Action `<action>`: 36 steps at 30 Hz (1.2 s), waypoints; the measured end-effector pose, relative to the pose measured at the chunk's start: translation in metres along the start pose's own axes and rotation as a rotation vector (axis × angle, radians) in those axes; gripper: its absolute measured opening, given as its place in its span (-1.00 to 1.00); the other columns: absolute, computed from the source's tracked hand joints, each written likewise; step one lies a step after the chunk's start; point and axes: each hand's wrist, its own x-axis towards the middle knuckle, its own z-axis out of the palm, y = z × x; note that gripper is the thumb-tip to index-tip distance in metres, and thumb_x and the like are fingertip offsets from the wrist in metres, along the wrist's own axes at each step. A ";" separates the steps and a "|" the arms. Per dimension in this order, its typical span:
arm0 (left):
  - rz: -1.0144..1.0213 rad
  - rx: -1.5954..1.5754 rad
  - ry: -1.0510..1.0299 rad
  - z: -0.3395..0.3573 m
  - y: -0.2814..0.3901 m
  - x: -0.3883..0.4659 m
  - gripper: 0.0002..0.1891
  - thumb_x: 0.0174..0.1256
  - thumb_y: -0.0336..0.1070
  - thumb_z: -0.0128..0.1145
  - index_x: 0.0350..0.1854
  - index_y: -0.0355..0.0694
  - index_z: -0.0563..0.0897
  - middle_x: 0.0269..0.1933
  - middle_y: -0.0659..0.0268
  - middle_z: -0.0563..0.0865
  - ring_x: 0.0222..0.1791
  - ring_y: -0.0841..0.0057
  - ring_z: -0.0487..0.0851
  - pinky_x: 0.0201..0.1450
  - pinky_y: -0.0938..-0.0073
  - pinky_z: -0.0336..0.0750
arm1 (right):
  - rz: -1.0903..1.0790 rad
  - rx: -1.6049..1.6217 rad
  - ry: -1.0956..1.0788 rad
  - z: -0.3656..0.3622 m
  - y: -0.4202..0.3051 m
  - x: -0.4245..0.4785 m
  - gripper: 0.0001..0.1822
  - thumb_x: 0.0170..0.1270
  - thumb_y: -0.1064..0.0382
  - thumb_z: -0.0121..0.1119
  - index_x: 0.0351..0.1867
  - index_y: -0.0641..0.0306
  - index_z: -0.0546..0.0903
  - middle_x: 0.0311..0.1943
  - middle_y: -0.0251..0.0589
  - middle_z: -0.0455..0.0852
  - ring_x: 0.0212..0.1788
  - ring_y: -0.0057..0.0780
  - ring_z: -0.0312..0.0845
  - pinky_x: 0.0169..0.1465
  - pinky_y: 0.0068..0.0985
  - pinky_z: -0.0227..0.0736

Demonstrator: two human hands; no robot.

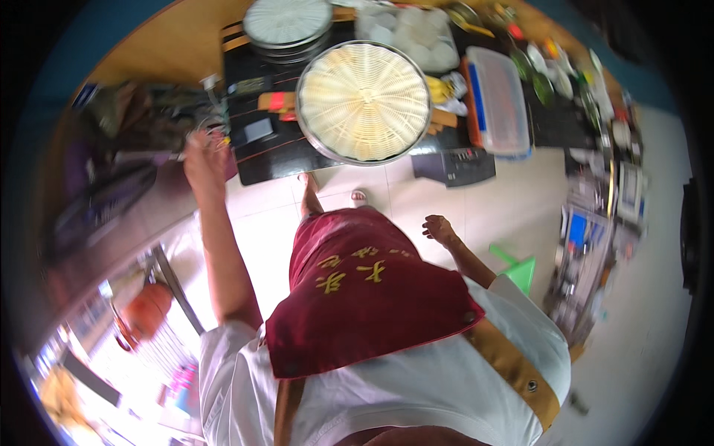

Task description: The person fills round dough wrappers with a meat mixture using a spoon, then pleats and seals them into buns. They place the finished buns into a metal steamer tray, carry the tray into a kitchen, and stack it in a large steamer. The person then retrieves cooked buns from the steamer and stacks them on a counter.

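Note:
My left hand [205, 161] reaches forward at the left, over the edge of a side surface beside the black table [273, 167]. It is blurred, with a bunch of thin cord or wire [215, 132] at its fingertips; whether it grips this I cannot tell. My right hand [439, 228] hangs at my right side over the tiled floor, fingers loosely apart and holding nothing. Before me, a round woven steamer lid [365, 103] with a metal rim lies on the table. A stack of similar round steamers [287, 25] stands behind it to the left.
A lidded plastic box [502, 106] stands on the table's right part, with bagged round items [415, 36] at the back. A dark boxy appliance [454, 167] is below the front edge. A green stool [521, 273] stands right, near crowded shelves [585, 245].

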 end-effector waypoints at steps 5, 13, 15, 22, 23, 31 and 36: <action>-0.209 -0.117 0.481 -0.233 -0.146 -0.286 -0.43 0.52 0.07 0.08 0.38 -0.20 0.35 0.28 0.12 0.49 0.14 0.18 0.62 0.18 0.14 0.59 | -0.365 -0.861 -0.397 0.022 -0.050 0.065 -0.93 0.25 0.42 0.12 -0.40 0.28 0.60 -0.45 -0.17 0.68 -0.45 -0.37 0.64 -0.45 -0.40 0.51; 0.295 -0.893 1.454 -0.384 -0.171 -0.583 -0.45 0.48 0.03 0.08 0.23 -0.34 0.32 0.22 0.09 0.45 0.10 0.23 0.59 0.07 0.19 0.59 | -0.711 -1.272 -0.662 0.217 -0.094 -0.074 -0.82 0.36 0.30 0.09 -0.21 0.38 0.66 -0.36 -0.12 0.76 -0.37 -0.40 0.73 -0.38 -0.47 0.59; 0.443 -0.985 1.490 -0.396 -0.173 -0.612 -0.45 0.48 0.04 0.08 0.24 -0.32 0.32 0.21 0.10 0.46 0.09 0.24 0.59 0.06 0.21 0.59 | -0.794 -1.277 -0.775 0.306 -0.092 -0.100 -0.77 0.39 0.28 0.09 -0.16 0.41 0.67 -0.33 -0.11 0.78 -0.35 -0.41 0.76 -0.36 -0.48 0.61; 0.646 -1.092 1.475 -0.500 -0.174 -0.712 -0.39 0.44 0.06 0.14 0.29 -0.29 0.30 0.22 0.15 0.47 0.09 0.31 0.58 0.08 0.26 0.57 | -0.719 -1.506 -0.802 0.560 -0.033 -0.140 -0.59 0.31 0.32 0.04 0.14 0.46 0.62 -0.24 0.04 0.79 -0.30 -0.36 0.78 -0.34 -0.44 0.66; 0.621 -1.113 1.545 -0.513 -0.174 -0.737 -0.37 0.42 0.06 0.16 0.31 -0.28 0.29 0.22 0.16 0.47 0.09 0.32 0.57 0.08 0.27 0.57 | -0.729 -1.633 -0.799 0.587 -0.015 -0.160 -0.58 0.28 0.32 0.05 0.14 0.45 0.63 -0.27 0.05 0.79 -0.31 -0.37 0.79 -0.34 -0.43 0.67; 0.584 -0.991 1.459 -0.705 -0.074 -0.781 -0.31 0.37 0.07 0.24 0.34 -0.24 0.25 0.26 0.13 0.44 0.12 0.32 0.56 0.10 0.23 0.58 | -1.028 -2.219 -0.875 0.708 0.085 -0.206 -0.60 0.14 0.27 0.04 -0.06 0.40 0.74 -0.15 0.20 0.77 -0.07 0.02 0.74 0.05 -0.20 0.62; 0.426 -0.803 1.370 -0.871 0.006 -0.760 -0.21 0.36 0.07 0.27 0.47 -0.17 0.17 0.40 0.08 0.36 0.21 0.26 0.55 0.14 0.19 0.55 | -0.721 -2.380 -0.797 0.832 0.136 -0.210 -0.59 0.12 0.22 0.05 -0.09 0.38 0.75 -0.10 0.20 0.76 -0.02 0.08 0.71 0.09 -0.16 0.59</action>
